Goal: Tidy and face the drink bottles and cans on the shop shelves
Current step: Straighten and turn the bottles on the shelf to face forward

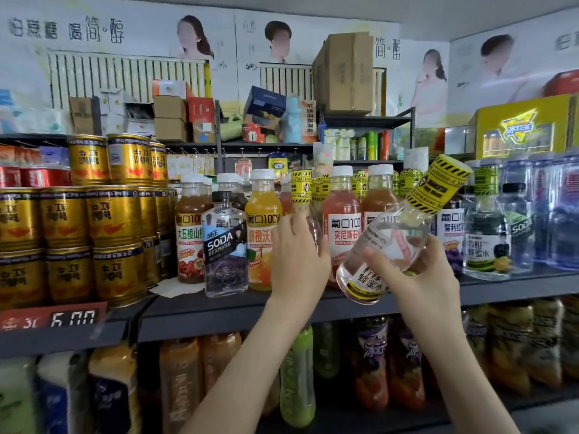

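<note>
- Head view: the clear bottle (385, 245) is off the shelf (219, 311), held in the air in front of it. It is tilted, with its yellow-and-black capped end up and to the right.
- The right hand (416, 277) has its grip curled round the lower body of that bottle, thumb across the label.
- The left hand (297, 255) has its grip wrapped round a second bottle (301, 186) of the same kind, upright in the row.
- Risk: the clear bottle is smooth-walled and held low while tilted. It could slip through the fingers and strike the shelf edge.
- Risk: its raised end sits near the capped bottles behind. A careless swing when setting it down could topple them, or the juice bottles (341, 233) beside them.
- Risk: the soda bottle (224, 245) stands near the front edge, so a nudge from the left arm could tip it off.
- Hidden: the left hand covers the second bottle's body and foot. Whether it rests on the shelf or is lifted cannot be told.
- Fingers cover part of the clear bottle's label.
- The lower bottles (297, 380) are blurred and unreadable.
</note>
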